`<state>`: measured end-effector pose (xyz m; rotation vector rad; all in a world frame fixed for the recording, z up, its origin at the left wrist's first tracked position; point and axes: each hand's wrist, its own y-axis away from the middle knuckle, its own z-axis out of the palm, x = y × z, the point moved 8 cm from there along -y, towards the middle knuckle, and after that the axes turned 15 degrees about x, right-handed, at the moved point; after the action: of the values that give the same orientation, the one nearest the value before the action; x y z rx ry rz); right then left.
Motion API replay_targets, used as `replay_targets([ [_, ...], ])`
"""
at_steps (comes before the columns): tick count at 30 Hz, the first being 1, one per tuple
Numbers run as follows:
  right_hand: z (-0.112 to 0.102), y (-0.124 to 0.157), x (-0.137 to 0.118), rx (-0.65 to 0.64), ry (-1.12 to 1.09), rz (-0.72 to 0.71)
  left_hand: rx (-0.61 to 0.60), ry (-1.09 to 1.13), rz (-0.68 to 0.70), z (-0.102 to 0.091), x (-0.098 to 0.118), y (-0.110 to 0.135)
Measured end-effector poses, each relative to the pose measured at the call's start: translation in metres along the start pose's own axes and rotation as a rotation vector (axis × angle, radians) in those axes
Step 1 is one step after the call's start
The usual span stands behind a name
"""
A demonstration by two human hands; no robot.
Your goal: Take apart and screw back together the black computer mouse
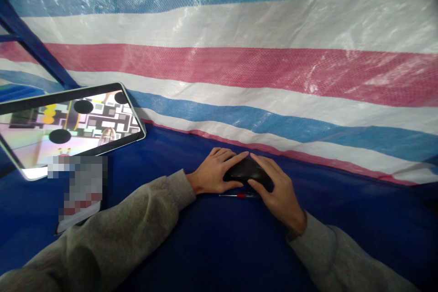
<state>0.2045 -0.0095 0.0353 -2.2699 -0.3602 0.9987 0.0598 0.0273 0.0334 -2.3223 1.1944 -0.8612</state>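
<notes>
A smooth, black, rounded object (248,171) lies on the blue surface, held from both sides; I cannot make out exactly what kind it is. My left hand (217,171) grips its left end, with fingers over the far side and the thumb along the near side. Around its right end curls my right hand (277,180), index finger on the far edge and thumb on the near edge. Just in front of the black object lies a thin pen-like stick (239,195) with a red section. The thumbs are near it.
To the left stands a tablet (142,132) with a lit screen, leaning back. A flat item blurred by pixels (84,187) lies below it, beside my left sleeve. Striped plastic sheeting (239,68) rises behind the blue surface (205,246). A blue frame bar (41,50) slants at upper left.
</notes>
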Motion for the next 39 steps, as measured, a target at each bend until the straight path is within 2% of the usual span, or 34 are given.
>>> replay_targets([
  [10,0.013,0.003,0.005,-0.126,0.011,0.026,0.001,-0.016,-0.057,0.0,-0.005,-0.001],
  [17,0.013,0.003,0.005,-0.11,-0.003,0.017,-0.003,-0.002,-0.071,0.001,-0.007,-0.001],
  [28,0.017,0.003,0.008,-0.16,0.011,0.049,-0.045,0.025,-0.127,0.003,-0.01,0.0],
  [39,0.019,0.005,0.009,-0.179,0.061,0.024,-0.038,0.039,-0.102,0.004,-0.01,0.0],
])
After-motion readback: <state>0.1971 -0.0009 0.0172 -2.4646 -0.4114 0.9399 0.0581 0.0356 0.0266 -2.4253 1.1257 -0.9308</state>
